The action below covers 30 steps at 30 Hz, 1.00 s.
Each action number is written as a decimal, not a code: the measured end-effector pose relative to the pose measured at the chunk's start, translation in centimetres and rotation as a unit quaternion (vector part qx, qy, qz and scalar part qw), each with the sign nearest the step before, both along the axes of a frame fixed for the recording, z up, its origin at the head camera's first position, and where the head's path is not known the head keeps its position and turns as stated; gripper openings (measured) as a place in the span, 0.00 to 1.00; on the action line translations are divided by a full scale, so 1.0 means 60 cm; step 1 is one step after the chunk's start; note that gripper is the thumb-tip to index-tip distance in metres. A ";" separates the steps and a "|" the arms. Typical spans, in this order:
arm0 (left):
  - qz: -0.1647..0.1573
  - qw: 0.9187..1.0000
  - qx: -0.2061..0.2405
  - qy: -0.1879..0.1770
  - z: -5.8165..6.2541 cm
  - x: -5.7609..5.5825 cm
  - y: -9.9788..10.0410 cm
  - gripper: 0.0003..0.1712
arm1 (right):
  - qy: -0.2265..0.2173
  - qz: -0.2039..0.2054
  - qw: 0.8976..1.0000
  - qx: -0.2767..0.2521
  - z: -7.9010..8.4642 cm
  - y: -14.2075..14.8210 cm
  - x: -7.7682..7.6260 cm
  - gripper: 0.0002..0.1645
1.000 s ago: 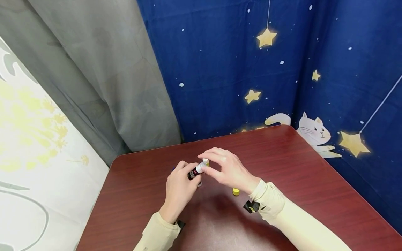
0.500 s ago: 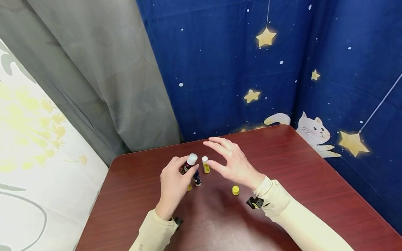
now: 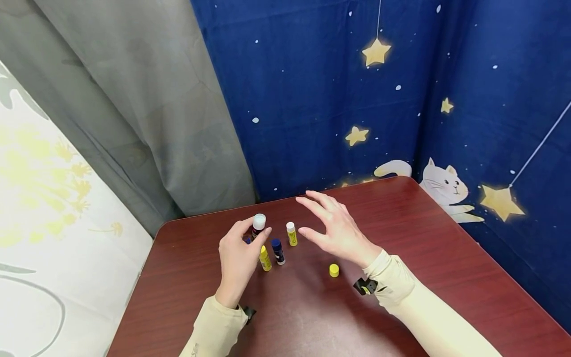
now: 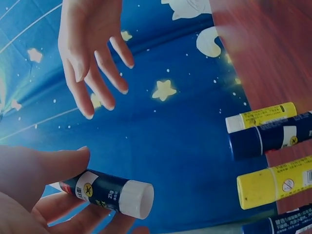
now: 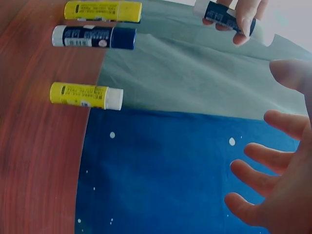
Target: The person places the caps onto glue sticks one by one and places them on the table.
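Observation:
My left hand [image 3: 238,260] holds a dark navy glue stick [image 4: 102,191] above the table, pinched between thumb and fingers. Its broad whitish end [image 4: 136,199] tilts upward; whether that is a cap cannot be told. My right hand [image 3: 341,230] hovers to the right with fingers spread, touching nothing. Between the hands stand a yellow glue stick with a white top [image 3: 292,234], a navy glue stick with a blue cap [image 3: 278,252] and a yellow-capped glue stick [image 3: 265,259]. Another navy glue stick [image 4: 287,222] is mostly hidden behind my left hand in the head view.
A loose yellow cap [image 3: 334,270] lies on the reddish-brown table [image 3: 303,317], below my right hand. Grey curtain [image 3: 178,124] and blue starry curtain [image 3: 312,99] hang behind the table's far edge.
The right hand has come off the held glue stick's whitish end and drawn back right. My left hand has moved left with the stick and turned it more upright, uncovering the standing sticks.

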State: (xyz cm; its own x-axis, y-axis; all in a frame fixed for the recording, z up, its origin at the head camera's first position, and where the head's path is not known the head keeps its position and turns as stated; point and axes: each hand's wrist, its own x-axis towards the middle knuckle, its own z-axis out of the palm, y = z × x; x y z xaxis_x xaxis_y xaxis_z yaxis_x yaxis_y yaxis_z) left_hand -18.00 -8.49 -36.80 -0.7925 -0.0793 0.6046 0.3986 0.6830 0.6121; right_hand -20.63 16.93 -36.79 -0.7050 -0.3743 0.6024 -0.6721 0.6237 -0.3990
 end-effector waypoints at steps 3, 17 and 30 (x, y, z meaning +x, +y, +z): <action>0.002 1.000 0.015 -0.001 -0.001 -0.003 -0.005 0.18 | 0.001 -0.005 1.000 0.006 -0.003 0.002 -0.001 0.42; 0.014 0.999 0.050 -0.009 -0.008 -0.031 -0.026 0.14 | -0.010 -0.009 1.000 0.015 -0.012 0.000 -0.002 0.43; 0.066 0.994 0.050 -0.065 -0.043 -0.082 -0.058 0.12 | -0.032 -0.014 0.999 0.031 -0.016 0.000 0.005 0.43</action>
State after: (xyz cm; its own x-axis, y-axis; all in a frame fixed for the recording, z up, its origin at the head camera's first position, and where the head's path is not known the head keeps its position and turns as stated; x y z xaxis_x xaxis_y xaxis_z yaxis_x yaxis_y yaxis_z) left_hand -22.92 -11.97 -39.37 -0.8421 -0.2432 0.4814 0.2220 0.6571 0.7204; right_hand -20.35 16.90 -37.78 -0.7521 -0.3888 0.5321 -0.6284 0.6664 -0.4012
